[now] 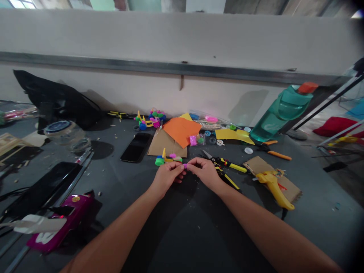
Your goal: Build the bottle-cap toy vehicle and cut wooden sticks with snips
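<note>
Nearer person than orange paper [180, 129], left hand [165, 177] and right hand [207, 173] are pinching small purple piece [185, 166] between them, thumb and forefinger of each closed up on it. Yellow-and-green toy part [159, 162] is lying between orange paper and left hand. Black phone [136, 147] is resting left of orange paper; yellow-handled cutting tool [238, 168], then yellow glue gun [274, 189], lying to its near right.

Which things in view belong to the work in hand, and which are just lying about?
Likely part of the work:
purple piece, pinched between left hand and right hand
green-and-yellow toy, just beyond the left hand
perhaps the glue gun

Seemingly just lying about:
phone
bottle
jar
</note>
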